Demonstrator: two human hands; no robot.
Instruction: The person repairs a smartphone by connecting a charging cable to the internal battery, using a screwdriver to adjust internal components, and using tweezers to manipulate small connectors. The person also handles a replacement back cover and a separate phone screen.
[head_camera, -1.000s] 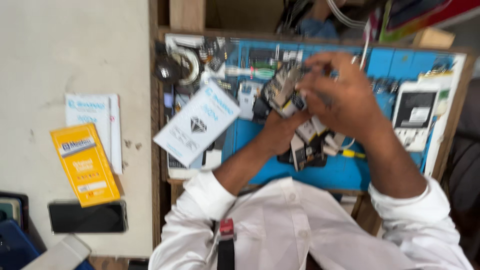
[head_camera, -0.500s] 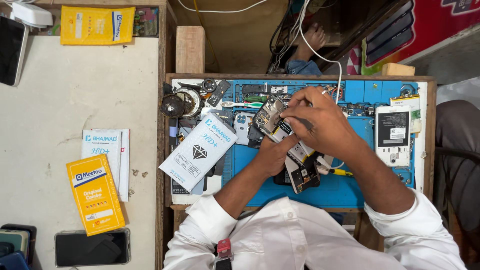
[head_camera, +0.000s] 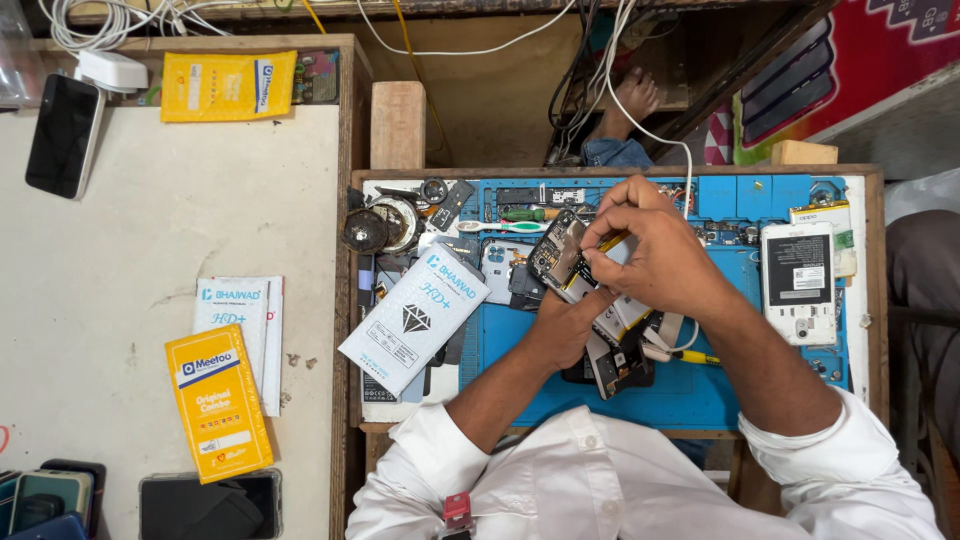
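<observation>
Over a blue work mat (head_camera: 770, 395) my two hands hold an opened phone (head_camera: 560, 256) with its circuit board showing. My left hand (head_camera: 562, 325) grips it from below, thumb along its edge. My right hand (head_camera: 655, 250) pinches at the phone's upper right part, fingers closed there; what the fingertips hold is hidden. More opened phone parts (head_camera: 620, 360) lie under my hands on the mat.
A white and blue flat packet (head_camera: 415, 315) lies left of my hands. A white phone back (head_camera: 797, 282) rests at the mat's right. Tool clutter (head_camera: 385, 222) and a toothbrush (head_camera: 500, 227) lie at the back left. Yellow packets (head_camera: 218, 400) and phones (head_camera: 62, 133) are on the white counter.
The view has pulled back and tilted, so the tray and counter sit lower and more of the room behind shows. My hands have stayed on the opened phone.
</observation>
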